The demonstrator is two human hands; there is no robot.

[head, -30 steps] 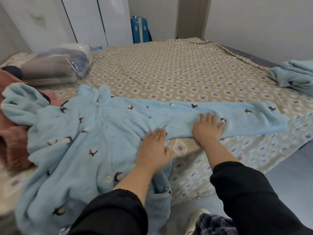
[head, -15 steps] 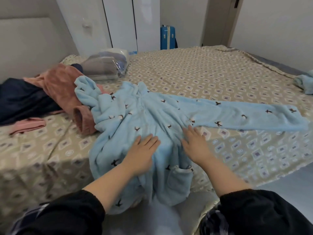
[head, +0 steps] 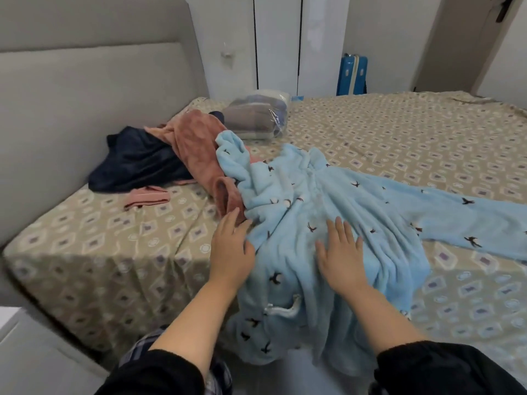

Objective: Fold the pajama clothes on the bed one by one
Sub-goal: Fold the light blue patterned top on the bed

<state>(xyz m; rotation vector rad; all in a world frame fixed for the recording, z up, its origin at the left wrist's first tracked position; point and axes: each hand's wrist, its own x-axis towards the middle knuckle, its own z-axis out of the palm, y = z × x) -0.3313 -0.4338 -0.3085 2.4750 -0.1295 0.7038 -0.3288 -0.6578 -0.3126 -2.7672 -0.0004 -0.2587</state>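
Note:
A light blue fleece pajama top (head: pixel 336 212) with small dark bird prints lies spread on the bed, its hem hanging over the near edge and one sleeve (head: pixel 470 220) stretched out to the right. My right hand (head: pixel 340 252) presses flat on the top's body with straight fingers. My left hand (head: pixel 232 249) lies flat at the top's left edge, fingertips touching the bunched left side. A brownish-pink pajama piece (head: pixel 199 149) and a dark navy one (head: pixel 139 161) lie heaped to the left by the headboard.
The bed (head: pixel 399 132) has a beige patterned sheet. A small pink piece (head: pixel 147 196) lies near the heap. A clear plastic bag of bedding (head: pixel 256 115) sits at the back. The grey headboard (head: pixel 85 95) stands on the left; a blue suitcase (head: pixel 352 75) by the wardrobe.
Both hands slid left across the blue top, from its right sleeve onto its body. My view swung left, bringing the headboard and the heap of other clothes into sight.

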